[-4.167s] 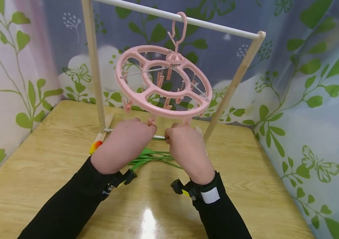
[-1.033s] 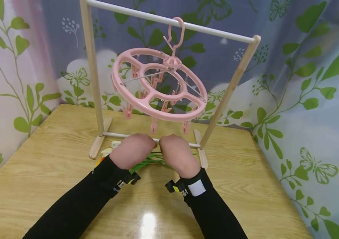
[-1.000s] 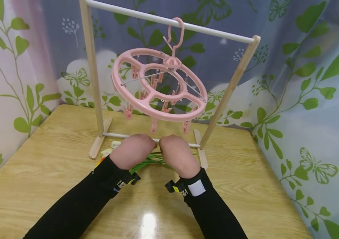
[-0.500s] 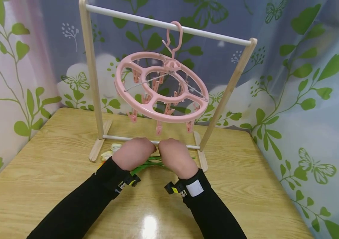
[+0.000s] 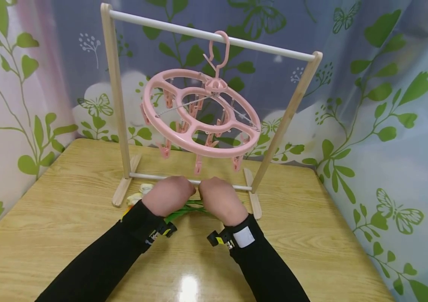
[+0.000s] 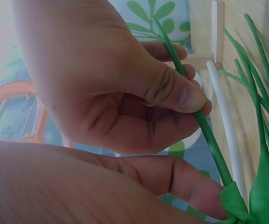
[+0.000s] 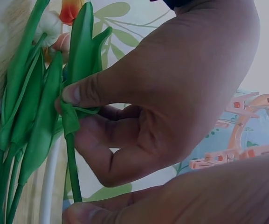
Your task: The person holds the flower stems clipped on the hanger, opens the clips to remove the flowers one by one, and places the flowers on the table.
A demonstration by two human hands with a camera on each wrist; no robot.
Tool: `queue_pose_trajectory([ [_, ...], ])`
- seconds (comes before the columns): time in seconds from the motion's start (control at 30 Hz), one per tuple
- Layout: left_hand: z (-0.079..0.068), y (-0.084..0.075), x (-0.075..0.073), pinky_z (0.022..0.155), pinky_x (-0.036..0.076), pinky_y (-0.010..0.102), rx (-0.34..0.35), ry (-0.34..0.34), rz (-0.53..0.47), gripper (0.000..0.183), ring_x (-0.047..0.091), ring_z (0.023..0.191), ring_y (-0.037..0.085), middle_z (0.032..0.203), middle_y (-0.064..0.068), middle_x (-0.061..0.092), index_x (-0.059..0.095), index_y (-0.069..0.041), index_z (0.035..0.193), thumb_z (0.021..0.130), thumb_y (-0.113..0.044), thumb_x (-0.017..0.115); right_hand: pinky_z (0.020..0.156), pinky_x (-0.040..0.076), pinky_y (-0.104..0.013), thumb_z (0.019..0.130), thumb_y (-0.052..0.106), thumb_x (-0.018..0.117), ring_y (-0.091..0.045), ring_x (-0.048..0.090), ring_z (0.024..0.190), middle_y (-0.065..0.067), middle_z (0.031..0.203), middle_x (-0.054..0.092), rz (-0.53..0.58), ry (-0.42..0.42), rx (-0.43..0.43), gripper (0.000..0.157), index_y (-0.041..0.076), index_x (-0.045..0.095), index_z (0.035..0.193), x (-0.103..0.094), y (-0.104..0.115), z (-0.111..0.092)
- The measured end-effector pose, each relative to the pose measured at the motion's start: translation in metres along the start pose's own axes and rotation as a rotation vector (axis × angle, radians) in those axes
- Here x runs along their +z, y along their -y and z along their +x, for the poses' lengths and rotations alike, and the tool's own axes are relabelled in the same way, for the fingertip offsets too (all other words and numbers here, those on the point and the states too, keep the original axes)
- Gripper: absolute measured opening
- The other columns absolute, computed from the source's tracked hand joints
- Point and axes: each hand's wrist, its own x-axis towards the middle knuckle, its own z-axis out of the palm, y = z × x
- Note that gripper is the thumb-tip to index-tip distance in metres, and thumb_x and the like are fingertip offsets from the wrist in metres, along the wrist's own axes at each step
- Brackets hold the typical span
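Both hands meet low, in front of the rack and above a flower bunch. My left hand pinches an artificial tulip at its leaf base. My right hand grips its bare green stem farther right; the left wrist view shows this right thumb and fingers around the stem. An orange bloom appears above the leaves, but whether it belongs to the held stem cannot be told. More green stems and leaves lie beside it. Above the hands hangs a round pink clip hanger with several clothespins, touched by neither hand.
A wooden rack with a white top rail bears the hanger. Its lower bar runs just behind the hands, between wooden feet. White blooms lie left on the table. Patterned curtains surround the table.
Since the earliest frame, both hands have come down away from the clothespins and closer together. Lately they stay nearly still, while the hanger sways slightly and the view shifts upward.
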Motion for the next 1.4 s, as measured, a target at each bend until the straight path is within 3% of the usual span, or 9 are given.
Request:
queue_pose_trajectory([
  [0.13, 0.002, 0.000, 0.000, 0.056, 0.037, 0.023, -0.064, 0.034, -0.057, 0.034, 0.046, 0.055, 0.010, 0.062, -0.002, 0.049, 0.056, -0.017, 0.065, 0.098, -0.007, 0.060, 0.048, 0.023, -0.026, 0.099, 0.006, 0.055, -0.011, 0.030, 0.049, 0.004, 0.053, 0.034, 0.051, 0.056, 0.030, 0.041, 0.017, 0.051, 0.061, 0.006, -0.003, 0.005],
  [0.23, 0.003, 0.000, 0.000, 0.055, 0.040, 0.024, -0.069, 0.041, -0.035, 0.032, 0.048, 0.054, 0.011, 0.062, -0.001, 0.050, 0.057, -0.015, 0.066, 0.098, -0.008, 0.061, 0.048, 0.024, -0.027, 0.099, 0.006, 0.055, -0.011, 0.029, 0.049, 0.004, 0.053, 0.032, 0.070, 0.082, 0.040, 0.041, 0.018, 0.050, 0.060, 0.010, -0.005, 0.009],
  [0.37, 0.005, 0.000, 0.003, 0.056, 0.041, 0.024, -0.075, 0.040, -0.035, 0.029, 0.047, 0.054, 0.010, 0.061, -0.002, 0.049, 0.060, -0.014, 0.068, 0.096, -0.009, 0.063, 0.048, 0.023, -0.026, 0.098, 0.006, 0.055, -0.011, 0.026, 0.049, 0.005, 0.053, 0.029, 0.086, 0.076, 0.030, 0.043, 0.019, 0.045, 0.058, 0.014, -0.008, 0.010],
  [0.53, 0.006, 0.001, 0.010, 0.056, 0.034, 0.024, -0.137, 0.076, -0.150, 0.034, 0.038, 0.055, 0.011, 0.061, -0.003, 0.041, 0.055, -0.015, 0.064, 0.096, -0.008, 0.061, 0.047, 0.024, -0.026, 0.098, 0.004, 0.054, -0.010, 0.027, 0.048, 0.005, 0.053, 0.029, 0.093, 0.054, 0.020, 0.043, 0.018, 0.045, 0.058, 0.022, -0.010, 0.012],
  [0.97, 0.006, 0.003, 0.023, 0.055, 0.042, 0.024, -0.060, 0.075, -0.057, 0.036, 0.044, 0.054, 0.011, 0.061, -0.001, 0.045, 0.051, -0.015, 0.063, 0.093, 0.000, 0.063, 0.049, 0.022, -0.027, 0.095, 0.002, 0.056, -0.012, 0.020, 0.052, 0.005, 0.056, 0.020, 0.163, 0.145, 0.061, 0.047, 0.020, 0.034, 0.058, 0.032, -0.011, 0.019],
  [1.07, 0.004, 0.004, 0.024, 0.056, 0.043, 0.024, -0.021, 0.041, -0.022, 0.037, 0.044, 0.054, 0.011, 0.061, 0.000, 0.045, 0.050, -0.015, 0.062, 0.092, 0.001, 0.063, 0.050, 0.023, -0.027, 0.096, 0.003, 0.057, -0.012, 0.021, 0.052, 0.005, 0.055, 0.022, 0.175, 0.152, 0.060, 0.046, 0.020, 0.037, 0.058, 0.033, -0.011, 0.020],
  [1.2, 0.000, 0.004, 0.025, 0.056, 0.045, 0.024, 0.041, -0.059, 0.071, 0.035, 0.048, 0.054, 0.012, 0.061, 0.001, 0.047, 0.052, -0.015, 0.062, 0.089, 0.002, 0.066, 0.050, 0.027, -0.026, 0.096, 0.004, 0.058, -0.012, 0.027, 0.050, 0.004, 0.054, 0.030, 0.181, 0.158, 0.061, 0.042, 0.019, 0.044, 0.059, 0.035, -0.011, 0.024],
  [1.3, 0.000, 0.003, 0.027, 0.056, 0.047, 0.025, 0.027, -0.070, 0.084, 0.034, 0.052, 0.055, 0.014, 0.061, 0.001, 0.049, 0.053, -0.014, 0.062, 0.089, 0.001, 0.066, 0.051, 0.028, -0.025, 0.096, 0.006, 0.059, -0.012, 0.030, 0.051, 0.004, 0.055, 0.032, 0.186, 0.166, 0.061, 0.041, 0.018, 0.045, 0.059, 0.038, -0.011, 0.025],
  [1.4, 0.002, 0.001, 0.033, 0.056, 0.049, 0.026, -0.004, -0.029, 0.058, 0.034, 0.054, 0.056, 0.014, 0.062, 0.001, 0.051, 0.054, -0.014, 0.061, 0.091, 0.001, 0.064, 0.050, 0.028, -0.025, 0.096, 0.006, 0.059, -0.012, 0.029, 0.051, 0.004, 0.056, 0.030, 0.182, 0.173, 0.065, 0.043, 0.017, 0.042, 0.058, 0.044, -0.012, 0.024],
])
